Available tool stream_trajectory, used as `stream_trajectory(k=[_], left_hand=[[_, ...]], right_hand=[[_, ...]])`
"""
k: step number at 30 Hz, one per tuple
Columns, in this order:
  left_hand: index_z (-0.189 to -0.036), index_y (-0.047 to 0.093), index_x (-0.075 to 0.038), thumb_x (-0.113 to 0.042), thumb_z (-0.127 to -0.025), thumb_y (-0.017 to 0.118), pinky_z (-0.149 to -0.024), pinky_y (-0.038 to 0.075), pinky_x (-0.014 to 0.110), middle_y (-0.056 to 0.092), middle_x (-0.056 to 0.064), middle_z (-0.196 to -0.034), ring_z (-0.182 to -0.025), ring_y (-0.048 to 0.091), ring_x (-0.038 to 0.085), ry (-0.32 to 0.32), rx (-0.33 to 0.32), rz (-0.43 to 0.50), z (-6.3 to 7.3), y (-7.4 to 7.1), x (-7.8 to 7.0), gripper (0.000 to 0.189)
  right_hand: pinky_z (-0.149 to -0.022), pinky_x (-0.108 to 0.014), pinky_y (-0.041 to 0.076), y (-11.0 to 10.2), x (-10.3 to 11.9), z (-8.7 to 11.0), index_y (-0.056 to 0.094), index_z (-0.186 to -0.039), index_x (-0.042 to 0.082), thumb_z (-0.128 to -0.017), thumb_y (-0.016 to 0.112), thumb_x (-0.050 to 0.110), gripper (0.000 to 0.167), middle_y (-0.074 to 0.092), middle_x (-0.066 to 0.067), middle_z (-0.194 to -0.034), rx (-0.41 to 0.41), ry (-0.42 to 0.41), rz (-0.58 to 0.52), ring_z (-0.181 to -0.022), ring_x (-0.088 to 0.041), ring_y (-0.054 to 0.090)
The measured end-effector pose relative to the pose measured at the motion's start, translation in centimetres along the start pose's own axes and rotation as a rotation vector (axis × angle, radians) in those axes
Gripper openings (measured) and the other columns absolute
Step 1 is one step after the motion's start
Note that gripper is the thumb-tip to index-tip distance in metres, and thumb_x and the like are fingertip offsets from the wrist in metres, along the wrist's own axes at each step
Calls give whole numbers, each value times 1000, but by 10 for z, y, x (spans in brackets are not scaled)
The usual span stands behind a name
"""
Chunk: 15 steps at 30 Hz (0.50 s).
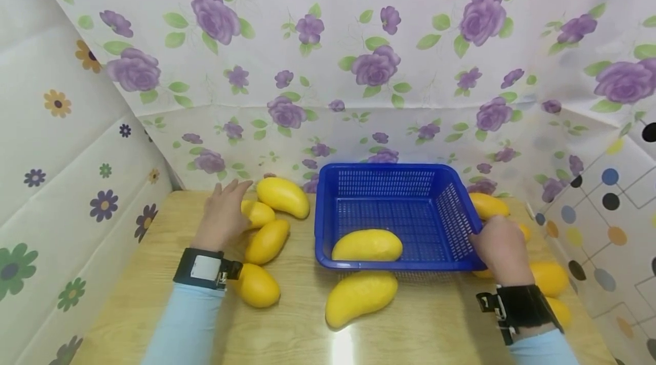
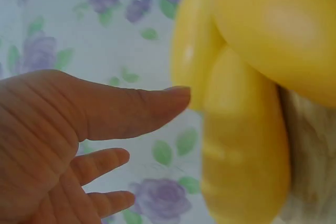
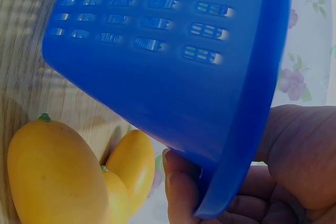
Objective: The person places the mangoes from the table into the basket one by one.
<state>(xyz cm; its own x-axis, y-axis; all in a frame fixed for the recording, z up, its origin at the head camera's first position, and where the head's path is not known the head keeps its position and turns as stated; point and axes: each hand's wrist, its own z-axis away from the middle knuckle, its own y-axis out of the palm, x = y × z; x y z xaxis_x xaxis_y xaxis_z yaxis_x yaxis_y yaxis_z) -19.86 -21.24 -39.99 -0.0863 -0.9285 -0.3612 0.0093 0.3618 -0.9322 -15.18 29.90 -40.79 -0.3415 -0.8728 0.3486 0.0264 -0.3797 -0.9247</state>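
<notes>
My right hand (image 1: 502,248) grips the right rim of a blue plastic basket (image 1: 400,266); in the right wrist view its fingers (image 3: 184,195) curl under the rim's edge. One yellow mango (image 1: 367,245) lies inside, along the near wall. Over at the left, my left hand (image 1: 221,214) hovers with fingers spread, beside a small group of mangoes. The closest is a yellow mango (image 1: 258,214), partly covered by the hand. In the left wrist view, the straight thumb (image 2: 136,109) points at the yellow mangoes (image 2: 244,150), its tip overlapping one, and the palm is bare.
Several more mangoes lie on the wooden table (image 1: 292,336): a long one (image 1: 283,197) behind, an orange-yellow one (image 1: 258,286) by the left wrist, another (image 1: 361,298) before the basket. Others (image 1: 548,278) sit around the right arm. Flowered cloth (image 1: 379,69) walls off the back and sides.
</notes>
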Motion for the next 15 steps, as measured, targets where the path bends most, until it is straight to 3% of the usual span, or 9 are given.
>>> stream_trajectory(k=[7,15], left_hand=[[-143,33,-14,-3,-69,70,-98,5,78,19,26,-151,-135,1,59,-57,89,-3,-3,15,21,84],[-148,26,-21,-24,-74,77,-97,6,79,19,24,-152,-135,2,58,-79,150,-13,-10,25,34,90]], right_hand=[[-46,-27,42,2,0,0,61,-79,-7,-86,64,21,29,57,-14,-64,-18,-31,28,-53,-23,55],[-47,-30,41,2,-2,0,61,-74,-7,-83,65,21,29,57,-14,-62,-72,-69,60,-54,-25,54]])
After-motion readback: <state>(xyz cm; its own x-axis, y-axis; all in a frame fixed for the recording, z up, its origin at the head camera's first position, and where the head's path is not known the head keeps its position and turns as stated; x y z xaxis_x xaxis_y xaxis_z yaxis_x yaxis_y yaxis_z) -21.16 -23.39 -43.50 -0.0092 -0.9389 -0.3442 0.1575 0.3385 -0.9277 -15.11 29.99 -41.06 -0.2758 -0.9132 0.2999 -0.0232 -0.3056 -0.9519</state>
